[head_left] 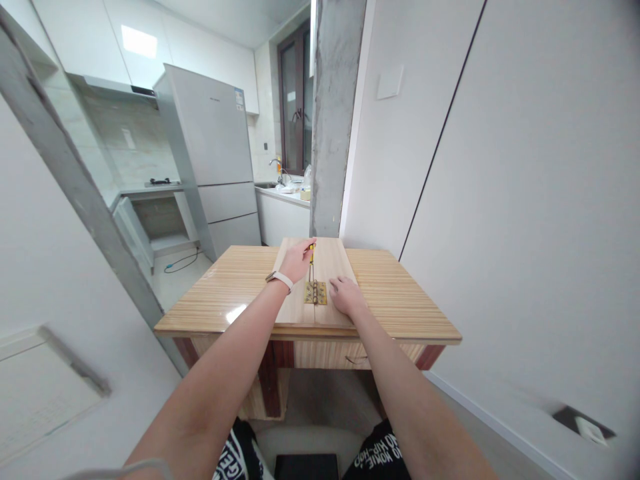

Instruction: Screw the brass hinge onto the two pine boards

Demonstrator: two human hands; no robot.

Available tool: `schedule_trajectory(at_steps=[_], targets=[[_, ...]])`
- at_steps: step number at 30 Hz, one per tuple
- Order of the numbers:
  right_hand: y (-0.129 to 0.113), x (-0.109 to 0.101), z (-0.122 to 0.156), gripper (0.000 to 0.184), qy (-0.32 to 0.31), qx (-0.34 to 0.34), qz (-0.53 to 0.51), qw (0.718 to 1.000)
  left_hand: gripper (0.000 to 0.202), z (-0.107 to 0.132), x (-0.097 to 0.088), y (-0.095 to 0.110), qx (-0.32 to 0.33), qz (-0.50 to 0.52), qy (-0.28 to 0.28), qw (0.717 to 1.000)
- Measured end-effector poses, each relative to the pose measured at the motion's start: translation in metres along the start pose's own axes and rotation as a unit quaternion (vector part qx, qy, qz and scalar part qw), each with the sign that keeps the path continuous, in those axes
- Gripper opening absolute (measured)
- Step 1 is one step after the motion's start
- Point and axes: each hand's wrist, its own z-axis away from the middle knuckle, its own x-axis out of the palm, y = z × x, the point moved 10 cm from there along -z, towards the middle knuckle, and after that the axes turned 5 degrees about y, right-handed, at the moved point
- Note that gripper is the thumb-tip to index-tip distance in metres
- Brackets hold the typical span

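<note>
My left hand (299, 259), with a watch on its wrist, is closed around the yellow and black handle of a screwdriver (311, 254). Its thin shaft points down to a brass-coloured hinge (315, 293), at the hinge's far edge. The hinge lies unfolded across the seam between two pale wooden boards, a left board (291, 311) and a right board (336, 253). To the right of the hinge, my right hand (347, 297) lies on the right board with its fingers extended, holding nothing. Small screws or holes in the hinge are too small to tell apart.
Both boards lie on a striped wooden desk (400, 293) with a drawer (333, 355) below. White panelling (500, 200) rises on the right. Beyond the desk stand a grey pillar (336, 120), a refrigerator (215, 133) and a kitchen counter (283, 213).
</note>
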Motion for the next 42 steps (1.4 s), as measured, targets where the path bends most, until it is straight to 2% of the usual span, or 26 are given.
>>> schedule_trajectory(at_steps=[5, 10, 16, 23, 29, 37, 42], targets=[[0.0, 0.0, 0.0, 0.045, -0.003, 0.001, -0.001, 1.0, 0.037, -0.001, -0.004, -0.005, -0.034, 0.007, 0.016, 0.999], [0.001, 0.0, 0.0, 0.044, -0.001, 0.002, -0.004, 1.0, 0.028, -0.001, -0.014, -0.003, -0.036, -0.024, 0.041, 0.998], [0.002, 0.002, 0.0, 0.044, -0.007, 0.008, -0.004, 1.0, 0.035, 0.004, -0.009, 0.007, 0.014, 0.018, 0.026, 0.999], [0.0, 0.001, 0.0, 0.044, 0.001, -0.001, -0.003, 1.0, 0.037, 0.001, -0.004, -0.003, -0.025, 0.002, 0.02, 0.999], [0.001, 0.002, 0.0, 0.044, -0.004, 0.006, -0.004, 1.0, 0.022, -0.001, -0.01, 0.001, -0.025, -0.028, 0.038, 0.999], [0.001, 0.005, -0.001, 0.044, -0.004, 0.0, -0.005, 1.0, 0.047, 0.002, -0.001, 0.004, 0.019, -0.012, -0.006, 1.0], [0.001, 0.003, -0.001, 0.044, 0.003, -0.003, -0.005, 1.0, 0.048, 0.002, 0.004, -0.009, -0.016, 0.005, -0.015, 1.0]])
